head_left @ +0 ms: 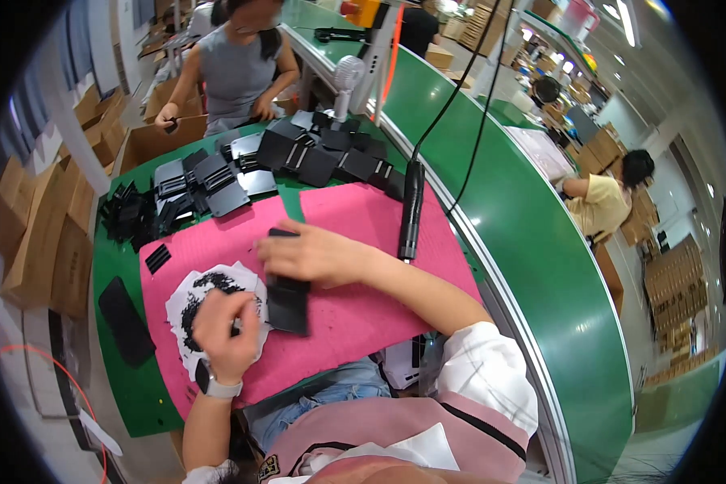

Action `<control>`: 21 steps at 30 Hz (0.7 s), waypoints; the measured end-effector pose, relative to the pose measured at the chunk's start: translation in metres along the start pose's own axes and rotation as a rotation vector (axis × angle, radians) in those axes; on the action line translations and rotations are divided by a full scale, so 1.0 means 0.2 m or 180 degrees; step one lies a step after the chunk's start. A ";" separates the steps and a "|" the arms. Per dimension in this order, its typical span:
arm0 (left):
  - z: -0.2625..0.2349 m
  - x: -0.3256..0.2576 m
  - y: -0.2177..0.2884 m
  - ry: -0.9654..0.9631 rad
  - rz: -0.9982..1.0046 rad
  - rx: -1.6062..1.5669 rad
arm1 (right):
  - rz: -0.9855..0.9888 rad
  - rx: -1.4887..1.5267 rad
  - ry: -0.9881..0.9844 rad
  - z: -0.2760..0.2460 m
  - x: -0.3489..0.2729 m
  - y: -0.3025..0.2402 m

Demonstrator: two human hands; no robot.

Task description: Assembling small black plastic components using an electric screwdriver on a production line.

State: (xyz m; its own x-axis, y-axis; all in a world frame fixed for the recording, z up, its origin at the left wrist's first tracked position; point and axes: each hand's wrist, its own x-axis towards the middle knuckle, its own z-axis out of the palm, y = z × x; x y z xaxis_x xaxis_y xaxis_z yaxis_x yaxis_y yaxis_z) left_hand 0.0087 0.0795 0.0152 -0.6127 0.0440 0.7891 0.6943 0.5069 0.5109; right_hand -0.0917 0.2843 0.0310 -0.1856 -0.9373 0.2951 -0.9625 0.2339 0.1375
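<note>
A green worktop [117, 379] stands beside a long green bench [532, 242] edged with pale metal rails. Brown cardboard boxes [52, 242] pile up along the left, near a white post [64, 121] and blue-grey curtains [24, 125]. To the right the room opens wide: stacked brown cardboard [675, 282] on a pale floor [679, 196], with a bright tube light [626, 22] overhead.

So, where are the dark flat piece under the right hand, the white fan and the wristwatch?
Dark flat piece [289, 311]: head view, on its uncovered lower part.
White fan [348, 72]: head view, on its round head.
Wristwatch [219, 390]: head view, on its pale strap.
</note>
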 end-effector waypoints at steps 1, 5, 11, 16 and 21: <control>-0.03 -0.03 -0.03 0.0271 -0.0303 -0.0230 | 0.0419 0.0567 0.0121 -0.04 -0.02 0.01; -0.05 -0.09 -0.08 0.0520 -0.0799 -0.1011 | 0.1230 0.0783 0.1722 -0.06 0.01 -0.10; 0.08 -0.19 -0.06 0.0492 -0.1586 -0.1659 | 0.1469 0.1551 0.1768 0.02 0.21 -0.35; -0.13 -0.10 -0.01 -0.0111 -0.1540 -0.1694 | 0.1688 0.4227 0.0614 -0.08 0.18 -0.30; -0.18 -0.10 0.05 -0.0158 -0.1247 -0.1925 | 0.1702 0.5363 0.2898 0.12 0.03 -0.29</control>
State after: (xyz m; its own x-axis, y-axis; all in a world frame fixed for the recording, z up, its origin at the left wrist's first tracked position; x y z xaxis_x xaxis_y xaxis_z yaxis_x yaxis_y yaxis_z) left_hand 0.0412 0.0530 0.0171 -0.8659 0.0031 0.5002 0.4987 -0.0713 0.8638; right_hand -0.0411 0.2595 0.0008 -0.8540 -0.3554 0.3800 -0.1366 -0.5516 -0.8228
